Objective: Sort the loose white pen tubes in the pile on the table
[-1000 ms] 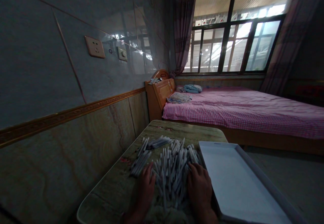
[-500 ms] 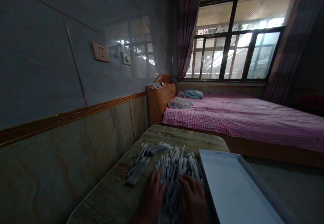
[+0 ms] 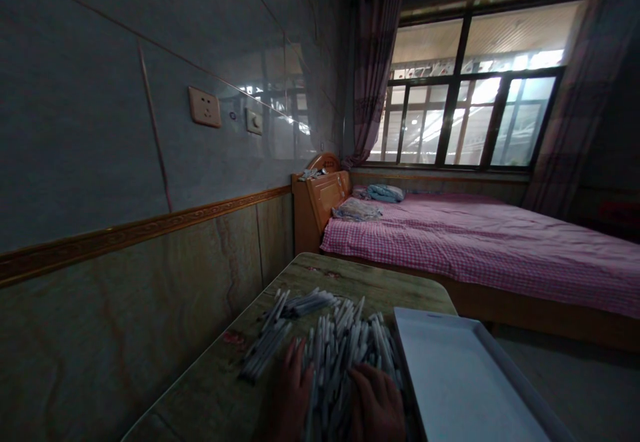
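Note:
A large loose heap of slim white pens (image 3: 340,342) lies on the table, many pointing away from me. My left hand (image 3: 290,389) rests along the left edge of the heap, its index finger and thumb stretched out and apart, gripping nothing I can see. Over the right part of the heap is my right hand (image 3: 377,399), fingers bent together with the tips down among the pens. What lies under those fingers is hidden. Left of the heap, a smaller bundle of pens (image 3: 265,352) lies roughly aligned, and another bundle (image 3: 310,303) sits behind it.
A shallow white tray (image 3: 460,375) stands right of the heap, close to my right hand. The marble-patterned table (image 3: 380,275) meets a tiled wall (image 3: 200,295) on the left. Beyond is a bed (image 3: 450,235) with a pink checked sheet, under a window (image 3: 465,95).
The view has tilted up slightly, so the scene sits lower. My left hand has shifted a little left along the heap; my right hand stays over the pens.

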The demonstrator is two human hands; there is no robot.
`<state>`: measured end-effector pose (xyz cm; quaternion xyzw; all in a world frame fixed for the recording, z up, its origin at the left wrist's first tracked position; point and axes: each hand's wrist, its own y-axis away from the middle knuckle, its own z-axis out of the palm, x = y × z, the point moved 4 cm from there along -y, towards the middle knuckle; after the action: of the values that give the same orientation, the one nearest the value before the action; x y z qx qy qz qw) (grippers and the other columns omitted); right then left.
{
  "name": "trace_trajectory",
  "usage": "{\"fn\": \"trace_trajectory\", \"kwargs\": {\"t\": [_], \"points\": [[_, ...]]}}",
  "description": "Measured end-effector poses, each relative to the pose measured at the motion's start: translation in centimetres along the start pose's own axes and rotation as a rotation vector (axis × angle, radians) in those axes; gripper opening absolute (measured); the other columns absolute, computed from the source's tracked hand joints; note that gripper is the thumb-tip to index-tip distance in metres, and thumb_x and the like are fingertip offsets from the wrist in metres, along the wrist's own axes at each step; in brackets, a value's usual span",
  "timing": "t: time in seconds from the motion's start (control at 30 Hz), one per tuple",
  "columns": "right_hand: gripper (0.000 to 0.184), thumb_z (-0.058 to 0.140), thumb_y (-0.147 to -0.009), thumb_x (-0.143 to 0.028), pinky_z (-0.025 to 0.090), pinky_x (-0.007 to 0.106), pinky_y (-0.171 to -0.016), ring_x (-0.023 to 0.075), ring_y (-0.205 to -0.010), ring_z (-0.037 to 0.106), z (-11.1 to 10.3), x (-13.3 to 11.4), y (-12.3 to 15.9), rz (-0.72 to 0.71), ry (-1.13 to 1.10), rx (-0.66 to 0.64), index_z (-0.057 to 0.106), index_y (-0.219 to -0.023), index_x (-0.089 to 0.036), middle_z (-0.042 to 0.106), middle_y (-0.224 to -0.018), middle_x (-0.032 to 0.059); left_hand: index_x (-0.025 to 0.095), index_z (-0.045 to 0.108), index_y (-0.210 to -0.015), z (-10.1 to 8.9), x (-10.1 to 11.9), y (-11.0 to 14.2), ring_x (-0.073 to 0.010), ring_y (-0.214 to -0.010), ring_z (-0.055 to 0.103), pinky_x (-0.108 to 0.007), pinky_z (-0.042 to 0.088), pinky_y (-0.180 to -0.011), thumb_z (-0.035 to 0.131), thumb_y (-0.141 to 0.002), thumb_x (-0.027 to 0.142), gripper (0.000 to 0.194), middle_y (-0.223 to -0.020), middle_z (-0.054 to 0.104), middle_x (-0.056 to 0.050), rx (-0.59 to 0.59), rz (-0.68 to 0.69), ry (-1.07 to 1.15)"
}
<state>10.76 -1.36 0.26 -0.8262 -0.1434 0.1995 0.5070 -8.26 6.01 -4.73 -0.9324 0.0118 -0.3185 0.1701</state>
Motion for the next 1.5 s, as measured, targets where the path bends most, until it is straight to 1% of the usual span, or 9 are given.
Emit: {"fn": "trace_trajectory", "kwargs": {"t": [0.3,0.47,0.6,0.83,0.93,1.03,1.17,1.3,1.5], "points": [[0.032,0.048,-0.084,-0.011,0.048,0.031,-0.075,0.019,-0.084,0.064,0.3,-0.1,-0.3,-0.068,-0.013,0.011,0.065,-0.106,-0.027,0.07,-0.095,0.001,0.018,0.06,-0.134,0.3,0.1,0.2,-0.0241,-0.136,0.049,-0.042,0.039,-0.115,0.041,-0.087,0.03,0.051,-0.146,0.055,-0.011,-0.128,0.077,0.072],[0.032,0.049,-0.082,-0.012,0.05,0.03,-0.074,0.0185,-0.083,0.065,0.3,0.2,-0.3,-0.112,-0.016,-0.019,0.065,-0.106,-0.027,0.071,-0.094,0.0009,0.017,0.058,-0.135,0.1,0.3,0.1,-0.0229,-0.135,0.05,-0.04,0.039,-0.114,0.04,-0.087,0.032,0.053,-0.145,0.055,-0.011,-0.13,0.061,0.133],[0.033,0.049,-0.082,-0.011,0.051,0.031,-0.075,0.019,-0.083,0.066,0.5,0.2,-0.1,-0.079,-0.041,-0.02,0.065,-0.107,-0.027,0.07,-0.095,0.0017,0.014,0.059,-0.133,-0.6,0.3,-0.2,-0.0232,-0.133,0.052,-0.039,0.04,-0.113,0.037,-0.087,0.035,0.055,-0.142,0.058,-0.013,-0.087,0.012,0.167],[0.031,0.048,-0.084,-0.011,0.05,0.031,-0.075,0.0189,-0.082,0.065,0.3,-0.3,-0.4,-0.025,-0.062,0.01,0.065,-0.104,-0.027,0.07,-0.094,0.0022,0.015,0.055,-0.135,-2.5,0.3,-2.2,-0.0221,-0.132,0.054,-0.037,0.04,-0.112,0.037,-0.09,0.035,0.052,-0.14,0.06,-0.012,-0.116,-0.016,0.169],[0.031,0.048,-0.084,-0.01,0.05,0.031,-0.077,0.0191,-0.084,0.064,0.2,-0.3,-0.5,0.0,-0.061,0.002,0.065,-0.105,-0.027,0.07,-0.095,0.0025,0.012,0.056,-0.133,-3.2,0.6,-3.8,-0.0236,-0.128,0.057,-0.04,0.042,-0.11,0.035,-0.09,0.031,0.051,-0.137,0.062,-0.014,-0.076,0.032,0.085],[0.033,0.051,-0.083,-0.011,0.05,0.031,-0.078,0.0191,-0.087,0.064,0.3,-0.2,-0.2,-0.025,-0.05,-0.037,0.065,-0.108,-0.027,0.07,-0.098,0.0018,0.016,0.061,-0.127,-4.0,1.7,-5.7,-0.0258,-0.123,0.06,-0.044,0.043,-0.109,0.038,-0.09,0.026,0.045,-0.13,0.066,-0.013,-0.026,0.15,-0.064],[0.033,0.05,-0.084,-0.012,0.05,0.033,-0.082,0.0202,-0.091,0.063,0.5,-0.1,0.2,0.047,-0.06,-0.07,0.065,-0.109,-0.028,0.069,-0.102,0.0026,0.016,0.064,-0.123,-4.4,3.3,-8.0,-0.0285,-0.12,0.059,-0.044,0.042,-0.106,0.044,-0.085,0.015,0.044,-0.127,0.067,-0.013,-0.141,0.268,-0.309],[0.034,0.048,-0.083,-0.011,0.051,0.034,-0.084,0.0204,-0.094,0.063,0.6,-0.4,0.2,0.099,-0.088,-0.066,0.066,-0.107,-0.028,0.068,-0.103,0.0033,0.014,0.068,-0.116,-4.0,3.3,-9.4,-0.0314,-0.113,0.062,-0.046,0.045,-0.099,0.045,-0.083,0.009,0.041,-0.118,0.07,-0.017,-0.238,0.244,-0.468],[0.031,0.049,-0.086,-0.012,0.052,0.033,-0.082,0.0195,-0.093,0.063,0.4,-0.3,0.0,0.074,-0.113,-0.112,0.065,-0.108,-0.027,0.068,-0.103,0.0034,0.015,0.071,-0.108,-3.4,2.5,-10.0,-0.0319,-0.102,0.066,-0.044,0.05,-0.088,0.04,-0.084,0.006,0.041,-0.109,0.072,-0.018,-0.249,0.201,-0.534]]}}
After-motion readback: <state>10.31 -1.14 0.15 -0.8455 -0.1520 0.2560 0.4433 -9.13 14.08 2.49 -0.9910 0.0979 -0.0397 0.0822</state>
